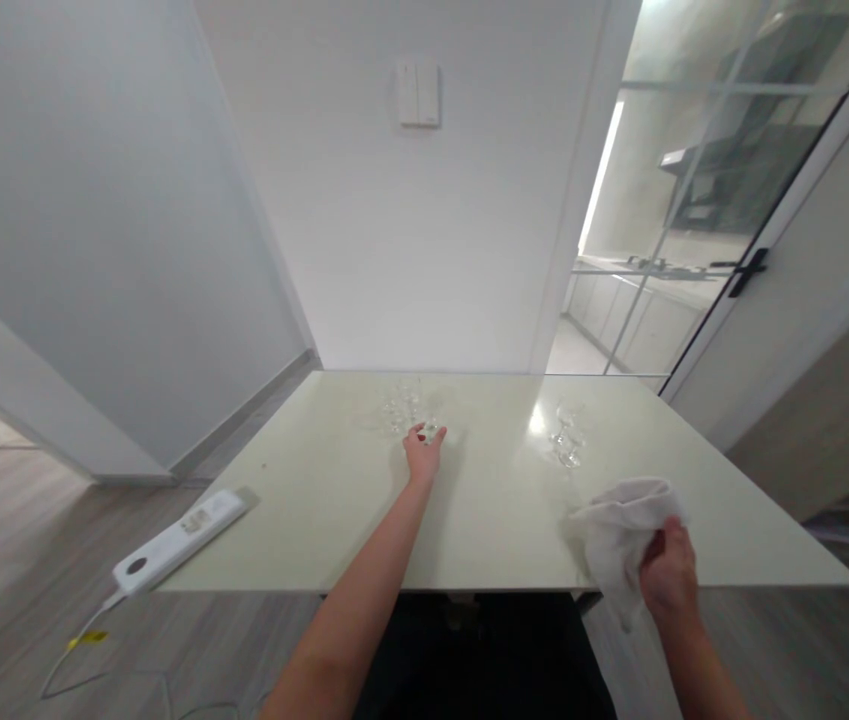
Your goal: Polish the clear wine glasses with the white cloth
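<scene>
My left hand (422,455) reaches across the pale table, its thumb and fingers around the near side of a small clear glass (431,428). Just behind it, towards the wall, stands a group of clear glasses (400,402), too faint to make out singly. A white cloth (623,530) hangs from my right hand (670,575), its fingers closed on the cloth's right side over the front edge of the table. Farther back on the right are more clear glass pieces (566,440), apart from both hands.
The table (499,540) stands against a white wall with a light switch (418,95). A white power strip (180,540) lies across its left front edge, its cable running down to the floor. To the right is a glass-paned door with a black handle (749,272).
</scene>
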The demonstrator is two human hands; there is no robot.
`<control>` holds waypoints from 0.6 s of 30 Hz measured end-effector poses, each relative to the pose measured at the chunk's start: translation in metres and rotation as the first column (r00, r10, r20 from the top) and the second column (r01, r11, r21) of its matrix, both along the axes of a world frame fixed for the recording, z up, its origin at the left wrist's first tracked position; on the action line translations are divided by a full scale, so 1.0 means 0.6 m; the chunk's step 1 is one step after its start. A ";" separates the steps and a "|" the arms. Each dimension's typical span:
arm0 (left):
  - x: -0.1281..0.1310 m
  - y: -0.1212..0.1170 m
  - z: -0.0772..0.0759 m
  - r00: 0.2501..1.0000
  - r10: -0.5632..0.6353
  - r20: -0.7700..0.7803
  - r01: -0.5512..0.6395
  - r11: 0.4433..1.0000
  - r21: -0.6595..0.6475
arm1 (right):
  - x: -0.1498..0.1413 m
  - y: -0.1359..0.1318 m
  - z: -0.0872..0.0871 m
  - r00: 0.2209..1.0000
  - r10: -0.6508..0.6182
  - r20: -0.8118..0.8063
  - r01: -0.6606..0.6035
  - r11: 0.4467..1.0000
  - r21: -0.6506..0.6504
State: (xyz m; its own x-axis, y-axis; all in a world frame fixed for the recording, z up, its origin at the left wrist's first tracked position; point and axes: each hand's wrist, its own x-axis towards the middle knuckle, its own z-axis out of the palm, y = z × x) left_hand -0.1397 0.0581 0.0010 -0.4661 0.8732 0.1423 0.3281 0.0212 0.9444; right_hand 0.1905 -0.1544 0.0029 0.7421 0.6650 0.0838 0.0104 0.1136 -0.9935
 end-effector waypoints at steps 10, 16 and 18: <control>0.001 -0.027 0.005 1.000 -0.013 0.010 0.013 0.998 0.068 | 0.003 0.017 0.025 0.920 0.213 -0.330 -0.114 0.948 0.296; 0.026 -0.129 0.033 0.949 -0.315 0.020 0.297 0.913 0.278 | -0.062 0.031 0.090 0.938 0.254 -0.236 -0.137 0.897 0.420; 0.035 -0.167 0.050 0.898 -0.433 -0.081 0.440 0.870 0.224 | -0.093 0.031 0.115 0.966 0.249 -0.073 -0.202 0.900 0.385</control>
State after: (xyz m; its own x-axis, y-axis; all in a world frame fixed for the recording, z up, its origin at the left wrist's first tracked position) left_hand -0.1189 -0.0421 0.0311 -0.0383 0.9274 0.3721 0.2789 -0.3477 0.8952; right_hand 0.1349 -0.1358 0.0717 0.5958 0.7532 0.2788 -0.1738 0.4598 -0.8708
